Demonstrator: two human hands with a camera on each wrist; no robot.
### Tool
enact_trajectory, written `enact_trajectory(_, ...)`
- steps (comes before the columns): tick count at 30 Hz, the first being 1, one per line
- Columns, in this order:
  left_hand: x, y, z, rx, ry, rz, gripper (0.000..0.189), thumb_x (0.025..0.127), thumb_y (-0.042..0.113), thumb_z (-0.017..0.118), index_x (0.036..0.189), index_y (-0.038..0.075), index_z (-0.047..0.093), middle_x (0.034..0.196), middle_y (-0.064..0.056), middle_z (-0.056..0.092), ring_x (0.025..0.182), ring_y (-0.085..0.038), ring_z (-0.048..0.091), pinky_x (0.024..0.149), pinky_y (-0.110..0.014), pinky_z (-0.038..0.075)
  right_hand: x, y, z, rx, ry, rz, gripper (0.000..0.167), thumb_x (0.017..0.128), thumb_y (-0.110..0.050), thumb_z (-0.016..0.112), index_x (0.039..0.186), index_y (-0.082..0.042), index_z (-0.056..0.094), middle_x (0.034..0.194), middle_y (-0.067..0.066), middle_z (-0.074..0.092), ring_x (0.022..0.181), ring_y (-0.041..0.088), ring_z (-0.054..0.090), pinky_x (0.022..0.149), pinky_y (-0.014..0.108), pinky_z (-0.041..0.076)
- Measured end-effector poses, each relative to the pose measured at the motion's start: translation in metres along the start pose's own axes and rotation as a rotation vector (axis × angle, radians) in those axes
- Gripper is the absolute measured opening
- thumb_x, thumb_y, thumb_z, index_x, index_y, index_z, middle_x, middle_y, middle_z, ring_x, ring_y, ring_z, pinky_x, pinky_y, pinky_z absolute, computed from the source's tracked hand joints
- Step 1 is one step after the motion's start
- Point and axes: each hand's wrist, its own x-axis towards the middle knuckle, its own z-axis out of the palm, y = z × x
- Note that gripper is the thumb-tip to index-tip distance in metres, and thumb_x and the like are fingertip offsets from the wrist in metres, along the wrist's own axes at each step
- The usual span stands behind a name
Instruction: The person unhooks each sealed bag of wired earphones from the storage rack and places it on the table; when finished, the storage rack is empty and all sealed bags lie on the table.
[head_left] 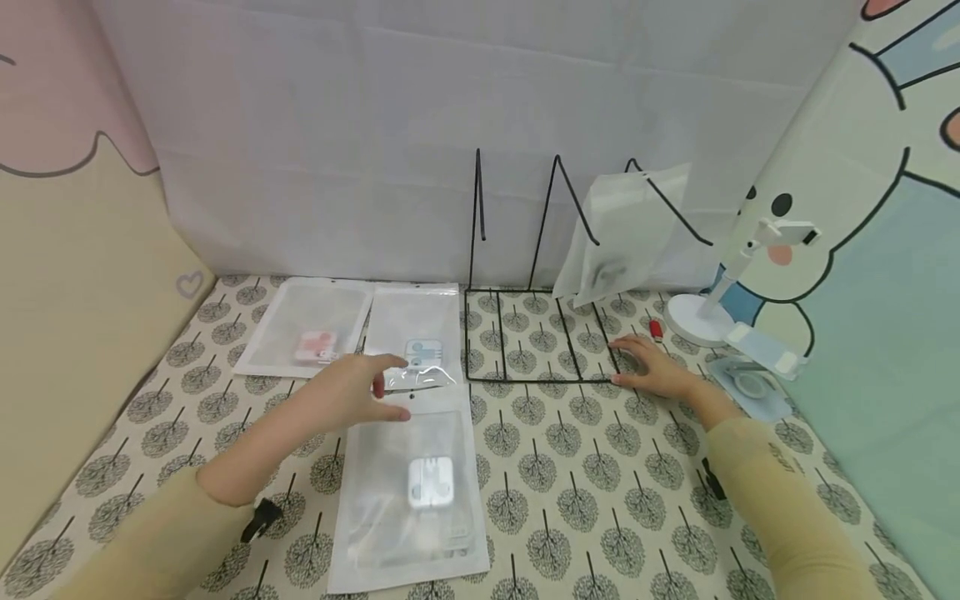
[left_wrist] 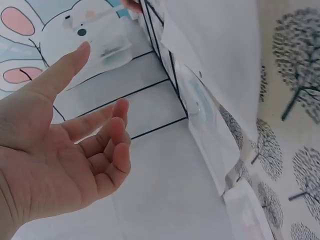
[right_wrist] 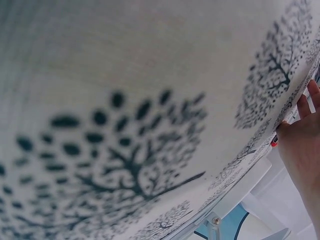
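My left hand (head_left: 358, 390) hovers over the zip pouches with thumb and fingers spread apart; the left wrist view shows its palm bare. Below it lies a white pouch (head_left: 408, 546) holding a small white earphone case. Just beyond, another clear-fronted pouch (head_left: 397, 312) contains a blue earphone case, and to its left a third pouch (head_left: 281, 333) contains a pink one. At the right end of a black wire rack (head_left: 522, 381), my right hand (head_left: 656, 371) rests low on the table, its fingertips right at the base wires. White pouches (head_left: 637, 221) stand upright in the rack's right slot.
A red USB stick (head_left: 656, 331) lies right of the rack. Behind it stands a white phone stand (head_left: 697, 321), with a second, light blue stand (head_left: 750, 387) nearer me. White cloth (head_left: 315, 150) hangs at the back; printed panels flank the tree-patterned tablecloth (head_left: 577, 508).
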Motion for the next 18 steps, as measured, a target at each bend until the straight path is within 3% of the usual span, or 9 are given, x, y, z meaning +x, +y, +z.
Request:
enact_trajectory(5,0.051,-0.005,0.008,-0.043,0.105,0.083,0.076,0.076,0.043,0.076,0.137,0.009,0.048,0.114,-0.013,0.061,0.094,-0.026,0.059,0.077,-0.038,0.051,0.000,-0.001,0.001,0.005,0.009,-0.015,0.069,0.087,-0.038,0.066,0.142,-0.006,0.039,0.147,0.024,0.026,0.135,0.046,0.021,0.104,0.069,0.022)
enact_trajectory(9,0.088,-0.011,0.019,-0.068,0.160,0.073,0.079,0.077,0.043,0.075,0.142,0.013,0.041,0.139,-0.016,0.045,0.122,-0.037,0.046,0.099,-0.056,0.040,-0.001,-0.002,0.002,0.001,0.010,-0.014,0.068,0.087,-0.036,0.066,0.142,-0.006,0.038,0.148,0.024,0.026,0.136,0.046,0.021,0.104,0.068,0.021)
enact_trajectory(13,0.117,-0.015,0.026,-0.056,0.183,0.075,0.080,0.078,0.043,0.074,0.143,0.013,0.039,0.147,-0.016,0.036,0.133,-0.040,0.034,0.108,-0.061,0.025,-0.001,-0.002,0.002,0.005,0.014,-0.010,0.068,0.087,-0.036,0.066,0.142,-0.007,0.038,0.149,0.024,0.025,0.136,0.046,0.020,0.104,0.068,0.021)
enact_trajectory(18,0.143,-0.017,0.036,0.003,0.133,0.120,0.081,0.077,0.046,0.075,0.143,0.015,0.040,0.148,-0.013,0.036,0.136,-0.036,0.030,0.109,-0.061,0.024,-0.001,-0.004,0.001,0.002,0.014,-0.002,0.068,0.087,-0.037,0.066,0.142,-0.006,0.038,0.148,0.025,0.024,0.136,0.047,0.020,0.104,0.068,0.021)
